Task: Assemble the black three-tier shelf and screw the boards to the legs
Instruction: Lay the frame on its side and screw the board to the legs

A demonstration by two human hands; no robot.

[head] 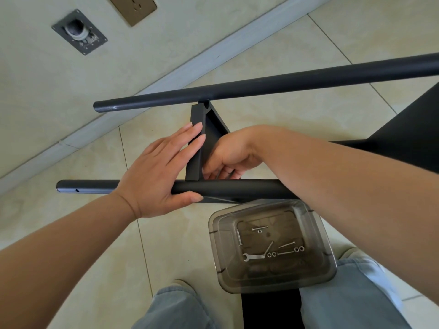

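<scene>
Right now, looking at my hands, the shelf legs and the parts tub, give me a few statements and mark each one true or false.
1. The left hand lies flat against the black board and the near leg. True.
2. The tub holds screws, washers and a small wrench. True.
3. The right hand is reaching into the tub. False: it is beside the board, just beyond the near leg.
4. The far leg stands upright. False: it lies across the view.
5. The tub has a lid on. False: it is open.
</scene>
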